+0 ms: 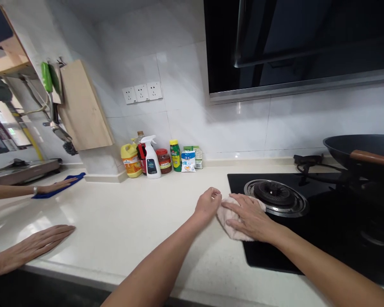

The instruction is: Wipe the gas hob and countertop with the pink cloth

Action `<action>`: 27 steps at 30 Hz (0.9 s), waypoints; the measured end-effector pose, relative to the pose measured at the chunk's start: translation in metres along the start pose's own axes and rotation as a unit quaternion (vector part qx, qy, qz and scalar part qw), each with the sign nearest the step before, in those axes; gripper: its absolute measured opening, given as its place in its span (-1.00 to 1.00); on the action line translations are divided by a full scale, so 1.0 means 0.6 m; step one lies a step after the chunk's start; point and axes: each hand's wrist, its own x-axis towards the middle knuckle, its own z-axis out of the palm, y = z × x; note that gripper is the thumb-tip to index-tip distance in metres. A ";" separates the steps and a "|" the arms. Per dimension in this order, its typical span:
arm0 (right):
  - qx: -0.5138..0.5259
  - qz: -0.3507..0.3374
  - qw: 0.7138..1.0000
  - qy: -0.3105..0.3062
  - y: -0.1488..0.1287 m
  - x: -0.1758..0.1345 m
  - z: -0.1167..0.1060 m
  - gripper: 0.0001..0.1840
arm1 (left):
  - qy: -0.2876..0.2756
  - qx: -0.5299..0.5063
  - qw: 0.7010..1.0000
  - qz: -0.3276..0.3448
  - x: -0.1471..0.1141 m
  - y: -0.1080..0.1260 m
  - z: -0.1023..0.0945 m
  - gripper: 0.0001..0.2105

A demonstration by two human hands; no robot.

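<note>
Pale bench (124,217) runs across the view; black hob (333,217) set in it at right, dark wok (358,147) at its far right. Pinkish-white cloth (229,222) bunched across hob's left edge, partly on bench. Hands: right hand (251,217) palm down on cloth, fingers spread, pressing it rather than clutching; left hand (208,204) just beside, fingers loosely curled, cannot tell if anything is pinched. White-and-blue packet (188,162) stands near wall.

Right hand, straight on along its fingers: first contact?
Likely the left hand, just beyond the fingertips of the right hand, which lies on the pink cloth. Any gap is hard to judge.
</note>
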 end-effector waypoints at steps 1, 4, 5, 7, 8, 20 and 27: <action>-0.014 0.027 1.000 0.002 0.014 0.006 0.002 -0.41 | -0.003 0.004 1.000 0.007 -0.003 0.001 0.003 -0.84; -0.058 0.111 0.992 0.005 0.053 0.024 0.005 -0.38 | -0.014 0.020 0.999 0.026 -0.014 0.003 0.013 -0.85; -0.070 0.128 0.989 0.005 0.062 0.028 0.005 -0.37 | -0.018 0.025 0.999 0.031 -0.016 0.003 0.015 -0.85; -0.090 0.147 0.985 0.009 0.073 0.035 0.002 -0.37 | -0.021 0.033 0.999 0.034 -0.018 0.002 0.017 -0.84; -0.093 0.150 0.984 0.010 0.074 0.037 -0.001 -0.38 | -0.021 0.037 0.999 0.033 -0.018 0.002 0.017 -0.84; 0.105 -0.006 0.991 -0.078 -0.018 -0.025 -0.072 -0.50 | -0.010 0.052 0.998 0.015 -0.008 -0.003 0.000 -0.75; 0.100 -0.046 0.993 -0.037 -0.029 -0.024 -0.040 -0.54 | -0.050 0.063 0.996 0.033 -0.014 0.004 0.001 -0.72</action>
